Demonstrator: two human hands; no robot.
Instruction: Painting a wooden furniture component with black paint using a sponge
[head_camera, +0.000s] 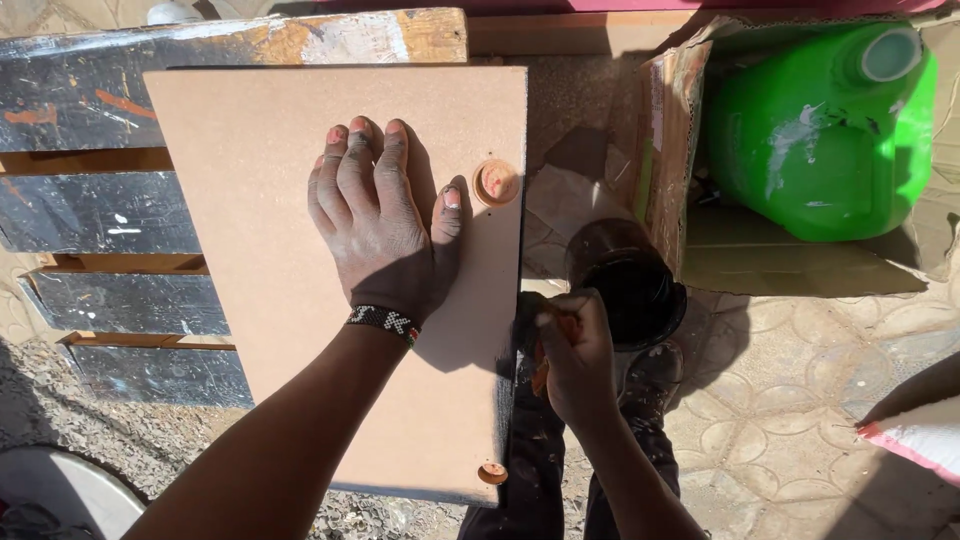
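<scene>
Left hand lies flat, palm down, fingers close together and thumb out to the side, pressing on a tan board. A beaded wristband sits on that wrist. The board rests across dark, paint-splashed planks on the left & reaches toward the viewer, its right edge hanging free over the ground.

Right hand is curled into a fist around a brush, fingers clamped on the handle (only a bit of orange shows between them), the dark bristles touching the board's right edge approx halfway down. Two round recesses show in the board: one near the right edge just beside the left thumb, a smaller one near the bottom right corner.

Just right of the brush hand, a dark round pot sits on the ground, near the board edge but apart from it. Behind it, an open cardboard box holds a green plastic jug w/ white smears, lying tilted. Patterned tiles cover the ground at right; gravel shows bottom left. The person's dark trousers and shoe show below the right hand
</scene>
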